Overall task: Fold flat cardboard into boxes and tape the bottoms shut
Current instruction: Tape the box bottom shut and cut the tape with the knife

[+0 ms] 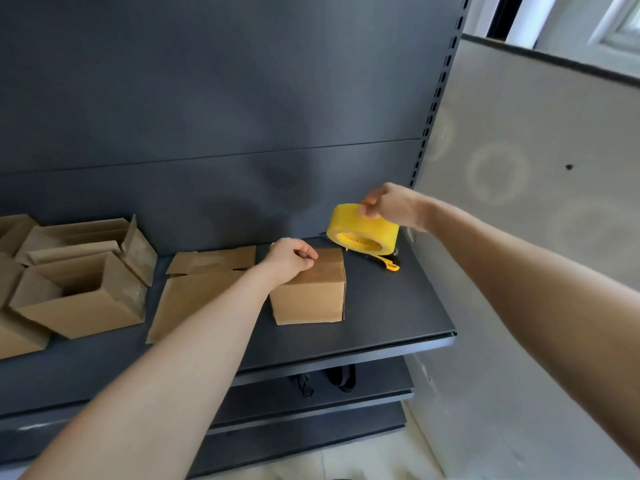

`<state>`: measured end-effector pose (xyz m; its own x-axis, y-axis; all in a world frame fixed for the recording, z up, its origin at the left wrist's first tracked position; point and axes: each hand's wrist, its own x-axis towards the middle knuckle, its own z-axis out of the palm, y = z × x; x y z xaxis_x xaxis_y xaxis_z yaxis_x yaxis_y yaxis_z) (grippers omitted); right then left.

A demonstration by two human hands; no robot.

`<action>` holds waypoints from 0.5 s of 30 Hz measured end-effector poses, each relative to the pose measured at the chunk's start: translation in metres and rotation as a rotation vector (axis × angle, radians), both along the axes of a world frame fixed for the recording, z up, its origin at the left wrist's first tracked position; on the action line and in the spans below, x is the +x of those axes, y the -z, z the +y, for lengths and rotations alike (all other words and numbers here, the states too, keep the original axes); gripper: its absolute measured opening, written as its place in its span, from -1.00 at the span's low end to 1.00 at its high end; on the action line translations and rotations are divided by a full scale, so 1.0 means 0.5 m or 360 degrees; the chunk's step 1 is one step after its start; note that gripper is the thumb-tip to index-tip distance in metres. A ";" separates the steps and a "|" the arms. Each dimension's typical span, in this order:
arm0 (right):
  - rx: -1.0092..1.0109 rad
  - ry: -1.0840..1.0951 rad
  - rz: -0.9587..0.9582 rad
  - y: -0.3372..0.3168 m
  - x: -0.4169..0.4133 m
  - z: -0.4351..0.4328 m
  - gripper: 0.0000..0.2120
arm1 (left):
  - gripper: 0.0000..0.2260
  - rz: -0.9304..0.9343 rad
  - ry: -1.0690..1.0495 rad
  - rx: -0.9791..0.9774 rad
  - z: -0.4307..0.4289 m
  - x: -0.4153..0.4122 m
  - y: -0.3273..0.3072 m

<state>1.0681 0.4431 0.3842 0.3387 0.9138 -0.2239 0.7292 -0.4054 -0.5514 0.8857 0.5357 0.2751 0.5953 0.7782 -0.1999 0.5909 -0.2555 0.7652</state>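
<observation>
A small folded cardboard box stands on the dark shelf, its closed flaps facing up. My left hand rests on its top with the fingers curled and pinched together. To the right and a little behind, my right hand grips the upper rim of a yellow tape roll, held tilted just above the shelf. Flat cardboard sheets lie to the left of the box.
Several open cardboard boxes crowd the shelf's left end. A yellow box cutter lies under the tape roll near the back. A pale partition stands right of the shelf. Lower shelves hold dark straps.
</observation>
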 end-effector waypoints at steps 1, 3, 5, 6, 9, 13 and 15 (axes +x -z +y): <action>-0.0019 -0.0042 0.0012 -0.009 -0.013 0.007 -0.72 | -0.84 -0.0028 0.0012 -0.0032 0.001 -0.002 -0.001; -0.0069 -0.0097 0.0033 -0.015 -0.043 0.023 -0.71 | -0.83 -0.0143 -0.0017 -0.0123 0.004 -0.011 -0.001; -0.0121 -0.0138 0.0020 -0.009 -0.074 0.040 -0.70 | -0.83 -0.0295 -0.0120 -0.0224 0.007 -0.027 0.000; -0.0141 -0.0141 0.0005 -0.004 -0.086 0.047 -0.69 | -0.82 -0.0363 -0.0170 -0.0273 0.008 -0.034 0.000; -0.0177 -0.0119 0.0008 0.004 -0.112 0.065 -0.68 | -0.77 -0.0596 -0.0287 -0.0440 0.009 -0.051 -0.009; -0.0202 -0.0111 -0.0003 0.006 -0.122 0.081 -0.68 | -0.75 -0.0892 -0.0369 -0.0701 0.010 -0.070 -0.038; -0.0208 -0.0126 -0.0032 0.007 -0.124 0.083 -0.68 | -0.70 -0.0829 -0.0354 -0.0682 0.013 -0.073 -0.051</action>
